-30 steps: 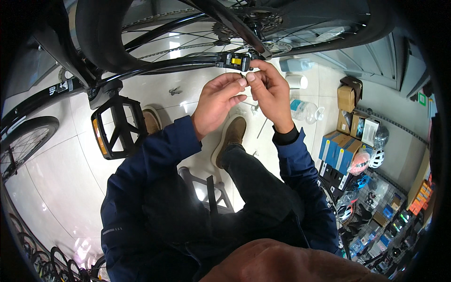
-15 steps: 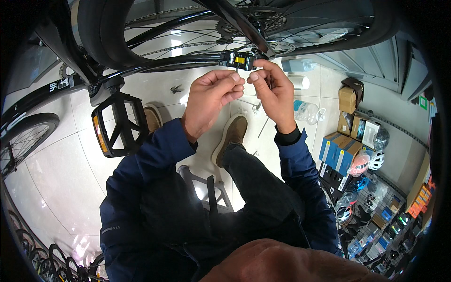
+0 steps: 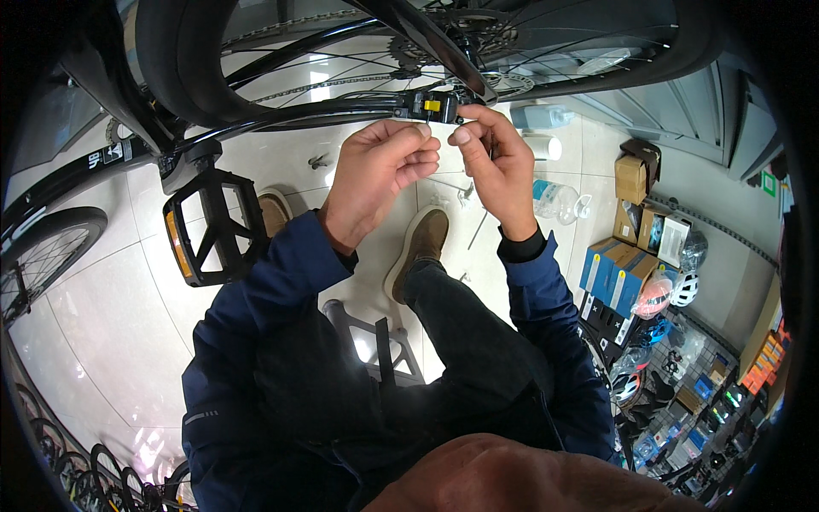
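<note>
Both hands, left hand (image 3: 380, 175) and right hand (image 3: 495, 162), pinch closed at a small black-and-yellow brake caliper (image 3: 431, 107) on the black bicycle frame (image 3: 299, 115); what they grip is too small to tell.

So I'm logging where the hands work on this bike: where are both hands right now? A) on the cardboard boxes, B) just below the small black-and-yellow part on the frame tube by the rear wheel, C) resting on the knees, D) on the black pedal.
B: the left hand and right hand meet fingertip to fingertip just under the black-and-yellow part, well away from the pedal.
</note>
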Motion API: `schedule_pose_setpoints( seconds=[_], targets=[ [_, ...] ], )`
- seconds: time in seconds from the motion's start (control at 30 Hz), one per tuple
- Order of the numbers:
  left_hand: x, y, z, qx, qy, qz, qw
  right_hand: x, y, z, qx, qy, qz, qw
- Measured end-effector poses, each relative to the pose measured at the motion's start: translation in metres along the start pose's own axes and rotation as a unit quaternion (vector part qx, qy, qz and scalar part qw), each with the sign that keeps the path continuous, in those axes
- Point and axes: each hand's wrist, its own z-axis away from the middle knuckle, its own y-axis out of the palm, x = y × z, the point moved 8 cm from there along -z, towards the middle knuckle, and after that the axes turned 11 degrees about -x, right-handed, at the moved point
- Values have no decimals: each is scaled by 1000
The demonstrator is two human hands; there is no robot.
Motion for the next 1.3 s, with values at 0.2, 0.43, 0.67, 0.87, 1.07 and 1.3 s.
schedule_pose_setpoints(
  seconds=[0.2,0.43,0.67,0.87,1.07,1.3],
  targets=[
    [-12,5,7,-11,100,-59,993,0,1,-1,3,14,-20,1000],
    [-26,11,12,0,223,-108,969,-4,1,-2,11,16,-24,1000],
    [-30,7,7,2,270,-219,938,-8,4,-2,37,29,-40,998],
    [-29,5,3,7,273,-239,932,-10,4,-2,47,78,-68,994],
    [-29,7,3,12,276,-217,936,-11,3,-7,19,126,-90,988],
    [-28,6,6,10,276,-227,934,-8,1,-9,-12,109,-48,993]
  ],
)
